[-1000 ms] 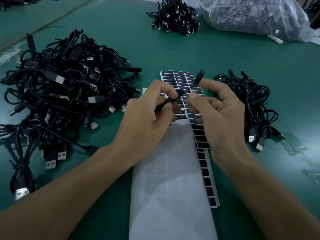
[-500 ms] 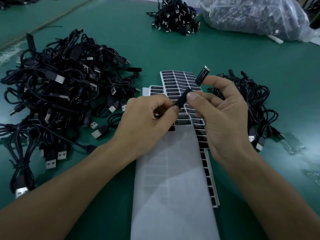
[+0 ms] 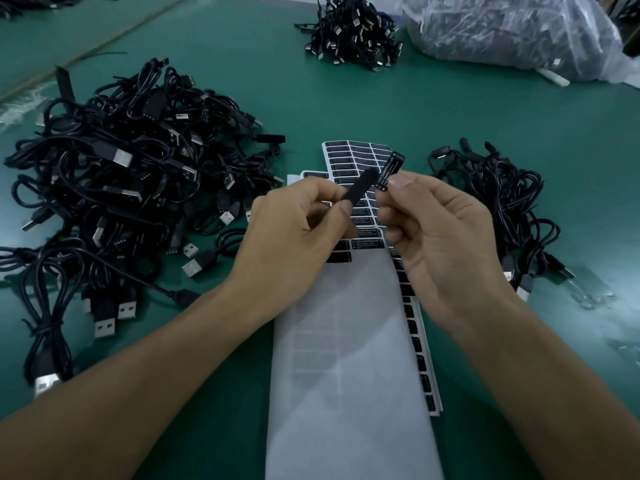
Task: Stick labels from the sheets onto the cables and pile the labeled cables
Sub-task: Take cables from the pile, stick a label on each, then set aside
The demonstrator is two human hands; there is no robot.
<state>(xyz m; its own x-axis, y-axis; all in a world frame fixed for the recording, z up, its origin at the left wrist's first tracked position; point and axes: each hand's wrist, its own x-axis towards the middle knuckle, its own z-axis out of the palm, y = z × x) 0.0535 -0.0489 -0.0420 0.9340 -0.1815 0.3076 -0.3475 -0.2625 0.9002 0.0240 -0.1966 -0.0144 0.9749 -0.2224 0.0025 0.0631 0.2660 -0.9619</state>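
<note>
On the green tabletop (image 3: 346, 98) lie three cable heaps: a big tangle (image 3: 131, 174) at left, a smaller pile (image 3: 502, 202) at right, and a far bundle (image 3: 353, 32) beside one clear plastic bag (image 3: 512, 29). At least two overlapping label sheets (image 3: 356, 157) lie under both hands, partly hidden. The left hand (image 3: 294, 237) pinches a cable's flat black end (image 3: 360, 188); the right hand (image 3: 446, 237) pinches one peeled label (image 3: 389, 171) just beside it

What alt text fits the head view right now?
Left hand pinches a cable's black controller block; right hand holds a peeled LED CONTROLLER label beside it, over label sheets on a green table. Cable heap left, smaller pile right.
</note>
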